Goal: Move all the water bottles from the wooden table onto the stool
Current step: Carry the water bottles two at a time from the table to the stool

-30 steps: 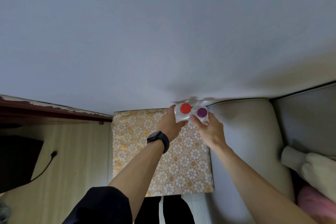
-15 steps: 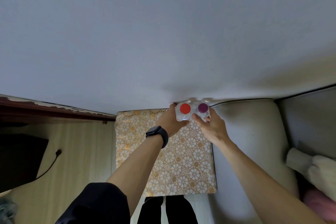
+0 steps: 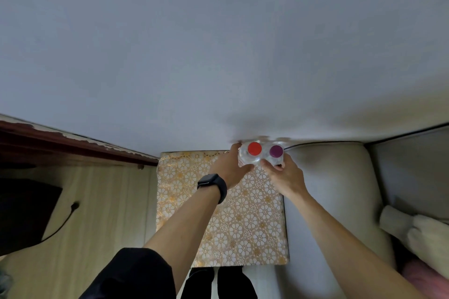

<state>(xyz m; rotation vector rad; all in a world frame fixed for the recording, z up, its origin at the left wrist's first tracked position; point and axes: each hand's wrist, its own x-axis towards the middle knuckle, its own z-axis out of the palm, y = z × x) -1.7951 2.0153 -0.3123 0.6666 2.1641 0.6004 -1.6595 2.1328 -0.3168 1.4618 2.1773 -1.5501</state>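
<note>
**Two bottles, far corner of stool**

While both stand at the stool's (image 3: 243,221) far right corner, left hand (image 3: 229,172) wraps the red-capped bottle (image 3: 251,154), right hand (image 3: 284,176) the purple-capped bottle (image 3: 275,155). Advice: seat bases flat, clear of the edge, before letting go.

I see two clear glossy plastic bottles (image 3: 261,156), a stool (image 3: 243,226) covered in patterned gold-and-white cloth, a pale matt wood-grain counter (image 3: 102,213), and a smooth beige sofa (image 3: 330,189).

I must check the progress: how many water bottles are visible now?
2. The clear red-capped bottle is in the left hand; the clear purple-capped bottle is in the right hand. Others may be outside view.
</note>
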